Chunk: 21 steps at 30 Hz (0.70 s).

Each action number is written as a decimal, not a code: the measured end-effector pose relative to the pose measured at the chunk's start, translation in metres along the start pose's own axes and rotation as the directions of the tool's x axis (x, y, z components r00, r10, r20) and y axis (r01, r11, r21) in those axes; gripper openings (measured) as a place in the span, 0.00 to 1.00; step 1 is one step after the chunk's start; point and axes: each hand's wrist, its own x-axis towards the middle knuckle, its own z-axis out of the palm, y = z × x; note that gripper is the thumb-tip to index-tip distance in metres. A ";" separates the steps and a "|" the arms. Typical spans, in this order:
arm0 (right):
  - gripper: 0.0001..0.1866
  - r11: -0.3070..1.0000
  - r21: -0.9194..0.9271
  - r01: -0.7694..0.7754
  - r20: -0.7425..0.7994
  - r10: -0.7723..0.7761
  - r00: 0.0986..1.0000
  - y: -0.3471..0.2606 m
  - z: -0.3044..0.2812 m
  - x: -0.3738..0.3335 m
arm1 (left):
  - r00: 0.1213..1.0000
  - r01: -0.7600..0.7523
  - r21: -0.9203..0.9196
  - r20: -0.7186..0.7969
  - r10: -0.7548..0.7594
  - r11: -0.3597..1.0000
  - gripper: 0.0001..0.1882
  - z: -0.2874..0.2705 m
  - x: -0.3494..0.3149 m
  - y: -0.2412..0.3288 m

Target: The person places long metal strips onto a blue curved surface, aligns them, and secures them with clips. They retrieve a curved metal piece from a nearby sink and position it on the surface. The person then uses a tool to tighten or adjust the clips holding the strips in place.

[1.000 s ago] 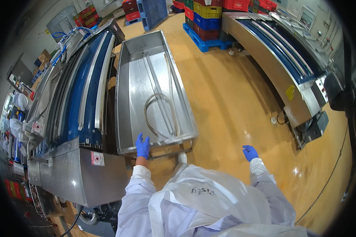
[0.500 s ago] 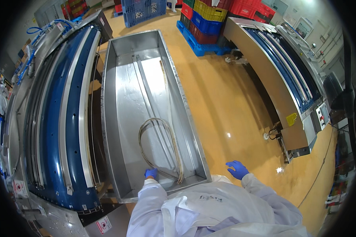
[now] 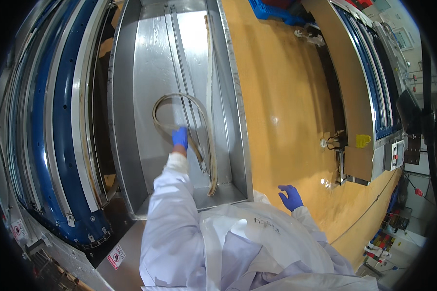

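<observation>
Inside a long metal trough [image 3: 145,97], my blue-gloved left hand [image 3: 180,137] is closed on a long, flexible beige strip [image 3: 183,95]. That strip curls into a loop ahead of the hand, and one end runs back toward the trough's near side. A straight stretch of strip [image 3: 210,63] lies along the right part of the trough. Two thin metal rails [image 3: 176,53] run lengthwise on the trough floor. Outside the trough, above the tan floor, my right hand [image 3: 290,198] is open with its fingers apart and nothing in it.
To the left stands a machine with curved blue panels [image 3: 65,106] and metal bars, close beside the trough. A similar machine [image 3: 357,97] with a control box [image 3: 396,154] is at the right. Part of a blue pallet [image 3: 277,12] shows at the far edge.
My left hand has moved from the trough's near end farther in and now grips the strip. The loop has shrunk and shifted. My right hand still hovers at the side. The view has tilted down.
</observation>
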 end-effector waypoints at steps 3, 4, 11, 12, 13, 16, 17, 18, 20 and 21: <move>0.16 0.999 0.012 -0.046 0.012 0.046 0.999 0.010 0.002 -0.013 | 0.895 0.156 -0.591 0.424 0.140 0.791 0.20 0.001 0.017 0.133; 0.16 0.998 0.009 -0.064 0.009 0.064 0.998 0.014 0.006 -0.020 | 0.915 0.106 -0.621 0.367 0.169 0.776 0.23 0.003 0.003 0.175; 0.16 0.998 0.046 -0.038 -0.004 0.038 0.999 0.010 0.006 -0.021 | 0.954 -0.298 0.443 0.159 0.254 0.845 0.38 0.065 -0.047 0.084; 0.16 0.998 0.040 -0.053 0.000 0.053 0.999 0.009 0.009 -0.029 | 0.972 -0.201 0.589 0.221 0.083 0.783 0.47 0.075 -0.077 0.083; 0.17 0.998 0.031 -0.056 0.003 0.056 0.998 0.007 0.011 -0.034 | 0.978 -0.184 0.621 0.190 0.082 0.762 0.47 0.086 -0.100 0.070; 0.17 0.995 0.015 -0.104 0.033 0.103 0.994 0.006 0.007 -0.045 | 0.987 -0.150 0.679 0.057 0.151 0.719 0.46 0.105 -0.133 0.035; 0.17 0.995 0.002 -0.096 0.035 0.096 0.995 0.009 0.006 -0.051 | 0.983 -0.139 0.695 0.009 0.186 0.705 0.46 0.111 -0.136 0.027; 0.17 0.996 -0.015 -0.083 0.033 0.083 0.996 0.012 0.003 -0.055 | 0.980 -0.106 0.661 -0.056 0.189 0.743 0.43 0.120 -0.126 0.011; 0.17 0.992 -0.050 -0.114 0.041 0.116 0.992 0.018 0.003 -0.067 | 0.986 -0.092 0.606 -0.057 0.159 0.790 0.37 0.118 -0.121 0.004; 0.17 0.993 -0.052 -0.110 0.038 0.112 0.993 0.019 0.003 -0.069 | 0.987 -0.083 0.578 -0.064 0.147 0.812 0.34 0.116 -0.118 0.000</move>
